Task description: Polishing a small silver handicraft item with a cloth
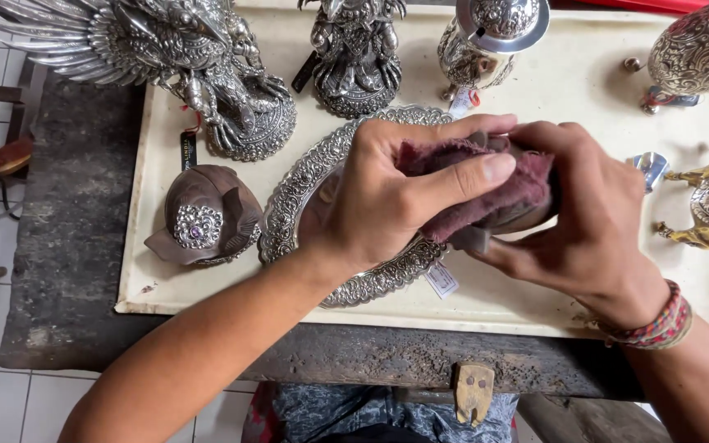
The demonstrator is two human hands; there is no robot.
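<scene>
Nearest: left hand (379, 201) presses a maroon cloth (486, 193) over a small dark object (469, 238), thumb clamped across the cloth. Right hand (592, 221) is wrapped closed around the object's far side, held above the embossed silver tray (289, 197). Rubbing appears midway; object mostly hidden, finish unreadable. Beyond: 1 shell-shaped brown box (203, 217), silver bird statue (190, 66).

You are sitting at a silver craft workshop: ornate silver figures (207, 74) with price tags (441, 280) are standing on a cream board (535, 295) over a rough, worn desk (75, 246).
</scene>
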